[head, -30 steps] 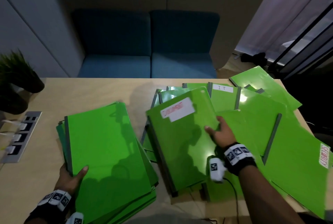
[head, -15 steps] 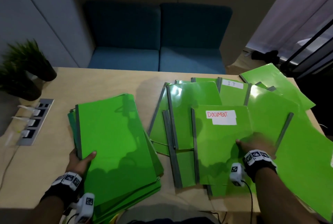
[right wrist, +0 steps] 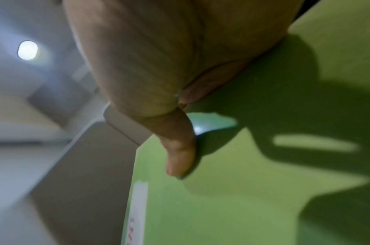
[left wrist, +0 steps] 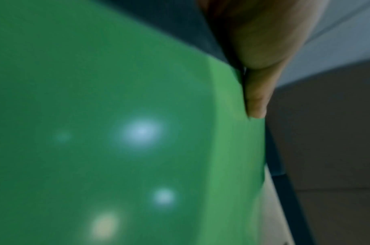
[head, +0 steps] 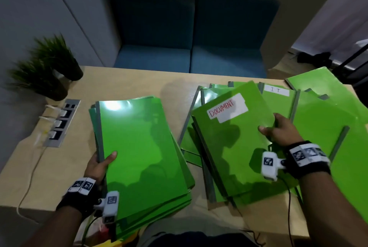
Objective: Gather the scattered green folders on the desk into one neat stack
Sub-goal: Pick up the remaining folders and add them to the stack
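Note:
A stack of green folders lies on the left half of the wooden desk. My left hand grips its near left edge by the grey spine, thumb on top; the left wrist view shows that thumb on the green cover. To the right, my right hand pinches the right edge of a green folder labelled DOCUMENT, lifted and tilted over a loose pile. My thumb lies on its cover in the right wrist view. More green folders, one labelled IT, lie scattered beneath and to the right.
Two potted plants stand at the desk's far left corner. A grey power socket strip with white plugs and a cable is set into the desk beside the stack. A blue sofa sits behind the desk.
The right hand has picked up the DOCUMENT folder by its right edge and turned it counter-clockwise, lifting it off the pile. The left hand stays on the stack.

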A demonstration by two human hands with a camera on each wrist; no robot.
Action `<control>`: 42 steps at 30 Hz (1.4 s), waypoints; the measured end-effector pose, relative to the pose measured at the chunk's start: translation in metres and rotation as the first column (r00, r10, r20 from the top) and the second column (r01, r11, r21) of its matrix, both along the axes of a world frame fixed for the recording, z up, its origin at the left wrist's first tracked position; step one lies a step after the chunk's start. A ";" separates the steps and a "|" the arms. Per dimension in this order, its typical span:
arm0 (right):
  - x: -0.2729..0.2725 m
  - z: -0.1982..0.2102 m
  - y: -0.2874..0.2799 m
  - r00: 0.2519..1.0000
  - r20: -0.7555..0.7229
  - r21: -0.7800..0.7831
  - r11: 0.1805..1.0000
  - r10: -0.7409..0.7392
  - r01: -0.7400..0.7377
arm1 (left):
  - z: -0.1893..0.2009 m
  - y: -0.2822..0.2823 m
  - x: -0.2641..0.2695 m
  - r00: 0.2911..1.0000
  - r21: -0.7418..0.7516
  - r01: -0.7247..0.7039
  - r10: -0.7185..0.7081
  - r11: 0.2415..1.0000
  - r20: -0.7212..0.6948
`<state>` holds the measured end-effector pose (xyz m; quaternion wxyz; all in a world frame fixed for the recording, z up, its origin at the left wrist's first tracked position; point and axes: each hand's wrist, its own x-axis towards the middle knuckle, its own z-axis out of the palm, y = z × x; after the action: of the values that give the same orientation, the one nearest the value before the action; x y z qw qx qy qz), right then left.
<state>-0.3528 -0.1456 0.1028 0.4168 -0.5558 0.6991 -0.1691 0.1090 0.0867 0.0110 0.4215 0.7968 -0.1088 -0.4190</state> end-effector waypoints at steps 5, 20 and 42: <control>-0.001 0.032 -0.016 0.900 0.431 0.009 0.998 -0.061 0.064 | 0.043 0.006 0.011 0.995 -0.111 -0.007 0.018 0.994 0.099; 0.080 -0.091 0.015 0.924 0.373 0.148 0.977 0.088 -0.153 | 0.023 -0.077 -0.090 0.942 -0.373 0.258 -0.317 0.892 -0.107; 0.127 -0.088 0.037 0.800 0.539 0.264 0.954 -0.266 0.139 | 0.016 -0.094 -0.100 0.925 -0.152 0.166 -0.207 0.974 -0.319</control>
<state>-0.2253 -0.1090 0.0153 0.6421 -0.3542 0.6125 -0.2952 0.0093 -0.0076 0.0271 0.4400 0.6731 -0.1369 -0.5784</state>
